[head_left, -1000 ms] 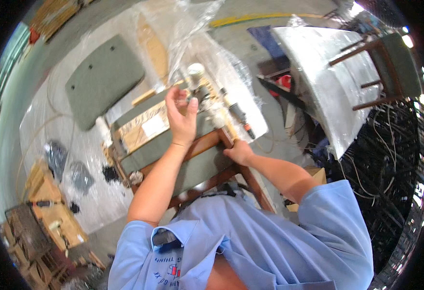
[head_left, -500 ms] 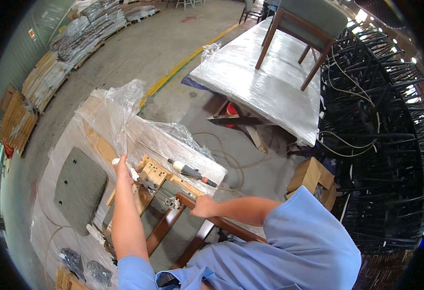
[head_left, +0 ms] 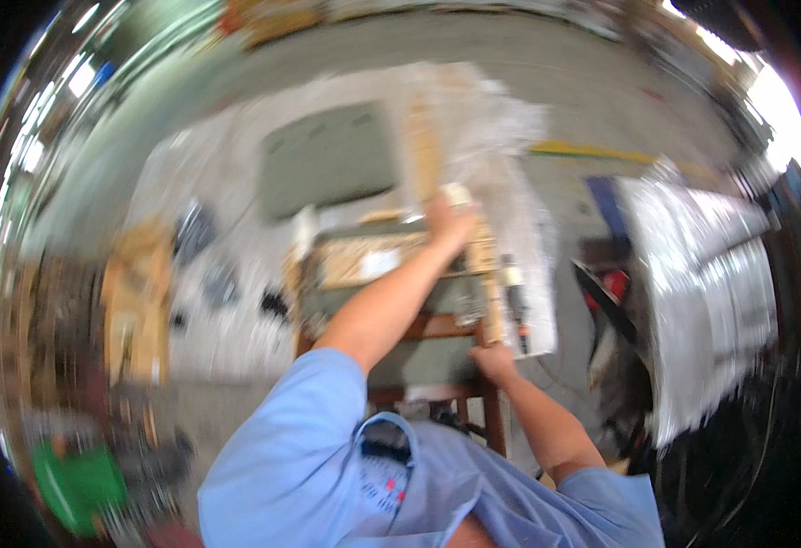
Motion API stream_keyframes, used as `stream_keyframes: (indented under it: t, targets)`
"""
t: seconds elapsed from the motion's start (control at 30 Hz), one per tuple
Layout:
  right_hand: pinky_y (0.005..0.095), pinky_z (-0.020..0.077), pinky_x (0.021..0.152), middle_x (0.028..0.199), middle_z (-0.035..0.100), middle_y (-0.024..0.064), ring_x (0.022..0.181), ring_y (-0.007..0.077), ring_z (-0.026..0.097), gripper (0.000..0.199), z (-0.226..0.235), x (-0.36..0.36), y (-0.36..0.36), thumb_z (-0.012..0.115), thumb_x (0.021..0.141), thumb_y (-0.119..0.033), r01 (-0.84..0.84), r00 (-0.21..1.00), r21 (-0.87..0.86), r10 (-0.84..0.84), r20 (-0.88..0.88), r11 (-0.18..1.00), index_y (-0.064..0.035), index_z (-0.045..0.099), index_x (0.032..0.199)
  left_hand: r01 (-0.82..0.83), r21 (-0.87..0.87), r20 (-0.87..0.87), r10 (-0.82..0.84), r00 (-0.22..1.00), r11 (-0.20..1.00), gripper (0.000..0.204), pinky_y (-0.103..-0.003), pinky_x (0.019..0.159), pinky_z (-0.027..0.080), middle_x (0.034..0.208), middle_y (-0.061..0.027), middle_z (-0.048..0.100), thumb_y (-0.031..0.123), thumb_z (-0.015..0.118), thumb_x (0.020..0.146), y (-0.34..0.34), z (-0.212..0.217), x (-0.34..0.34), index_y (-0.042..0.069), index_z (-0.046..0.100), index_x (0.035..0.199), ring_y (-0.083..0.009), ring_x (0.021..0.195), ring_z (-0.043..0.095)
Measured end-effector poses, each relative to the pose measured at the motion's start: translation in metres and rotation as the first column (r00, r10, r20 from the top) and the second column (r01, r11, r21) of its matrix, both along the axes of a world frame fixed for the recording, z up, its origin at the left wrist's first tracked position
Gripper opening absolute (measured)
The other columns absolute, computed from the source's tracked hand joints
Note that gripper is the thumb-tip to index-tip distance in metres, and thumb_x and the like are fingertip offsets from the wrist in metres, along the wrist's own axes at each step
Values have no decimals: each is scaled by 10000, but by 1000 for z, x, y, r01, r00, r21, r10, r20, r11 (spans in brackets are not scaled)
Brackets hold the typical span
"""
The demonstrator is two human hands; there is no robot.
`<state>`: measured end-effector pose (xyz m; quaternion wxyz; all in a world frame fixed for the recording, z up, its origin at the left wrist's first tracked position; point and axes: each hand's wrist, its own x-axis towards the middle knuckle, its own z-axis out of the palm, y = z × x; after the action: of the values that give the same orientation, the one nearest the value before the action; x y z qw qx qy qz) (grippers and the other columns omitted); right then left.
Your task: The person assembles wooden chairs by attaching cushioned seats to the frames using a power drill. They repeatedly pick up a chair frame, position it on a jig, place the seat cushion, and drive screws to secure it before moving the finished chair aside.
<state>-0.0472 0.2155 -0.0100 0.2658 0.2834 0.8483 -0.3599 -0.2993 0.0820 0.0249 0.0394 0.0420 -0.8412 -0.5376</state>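
A brown wooden chair frame [head_left: 492, 416] stands in front of me, with a grey-green padded panel [head_left: 423, 363] within it. My right hand [head_left: 494, 361] is closed round the frame's right corner. Stretched out beyond it, my left hand [head_left: 453, 226] is over the right end of a light wooden jig [head_left: 346, 260]. Something whitish [head_left: 458, 194] shows at its fingertips, and blur hides the fingers. A power screwdriver [head_left: 514, 288] lies right of the jig. Past the jig, a grey-green upholstered panel [head_left: 327, 160] lies flat on the plastic-covered table [head_left: 222, 164].
Dark plastic-wrapped bundles [head_left: 196, 230] and small black pieces [head_left: 274, 302] lie left of the jig. Wooden boards [head_left: 137, 310] stand further left, near a green object [head_left: 79, 484]. On the right is another table wrapped in shiny film [head_left: 693, 301], with a red object [head_left: 609, 288] beneath it.
My view has swung left, so the table now lies straight ahead. The left hand still reaches over the jig, and the right hand stays on the chair frame.
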Motion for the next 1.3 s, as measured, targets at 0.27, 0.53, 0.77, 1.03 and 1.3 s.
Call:
stream_keyframes:
  t: [0.27,0.53,0.77,1.03,1.3]
  targets:
    - [384,506,852,1006,713,214,949,308,683,527,-8,-10,-13,740,733,-305,-50,995,-82,42,-93,995,93,679,1073,-606,147,-403,607,685,782,88,-342,686,516,826,-114,668,94,646,926,-321,39,189,17,687,937,-244,721,639]
    - [343,510,826,992,666,126,913,241,647,434,-7,-16,-6,723,793,-203,-8,999,-207,-1,-46,978,88,616,1097,-494,-354,205,582,787,794,262,-454,775,547,826,-224,713,194,764,758,-454,-114,281,-32,711,882,-393,805,697]
    - [356,520,822,1045,618,129,914,248,634,533,-46,-12,26,714,802,-168,38,996,-222,-55,-68,974,33,447,1218,-369,-454,226,505,833,811,241,-498,840,501,1021,-215,612,148,777,823,-433,-121,283,-3,643,954,-422,984,623]
    - [356,517,793,1002,642,133,864,236,630,454,-25,-14,6,709,822,-198,28,998,-232,-38,-41,972,57,551,1162,-317,-554,8,385,923,770,144,-476,737,529,970,-230,618,42,690,847,-433,-143,289,-43,604,925,-399,855,654]
    - [346,480,792,906,667,93,853,205,622,385,-17,-13,-9,712,797,-259,47,998,-209,-55,-34,977,51,687,1023,-483,775,403,269,875,408,204,-294,667,522,892,-113,649,43,619,905,-438,-131,267,-9,576,1098,-186,760,616]
